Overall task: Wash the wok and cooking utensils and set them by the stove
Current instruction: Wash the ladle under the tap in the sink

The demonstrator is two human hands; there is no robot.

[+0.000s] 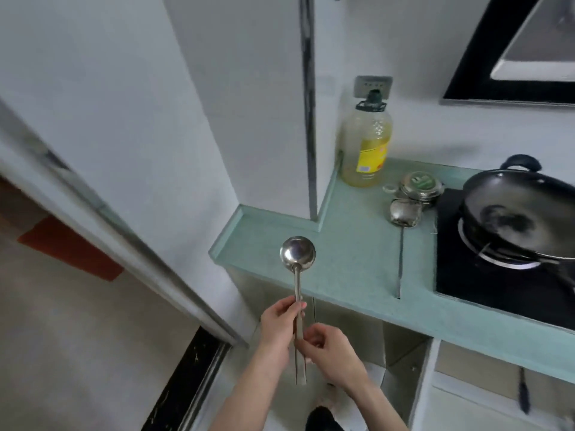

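A steel ladle (297, 259) stands upright in front of the counter, bowl up. My left hand (280, 321) grips the upper part of its long handle and my right hand (329, 353) holds the handle lower down. The handle's end sticks out below both hands. A black wok (522, 219) sits tilted on the black stove (485, 275) at the right. A steel spatula (403, 216) lies on the green counter (342, 244) just left of the stove, its thin handle pointing toward me.
A large oil bottle (367, 141) stands in the counter's back corner under a wall socket (372, 85). A small round tin (421, 185) sits behind the spatula. A range hood (513, 48) hangs top right. A sliding door frame (124, 231) runs along the left.
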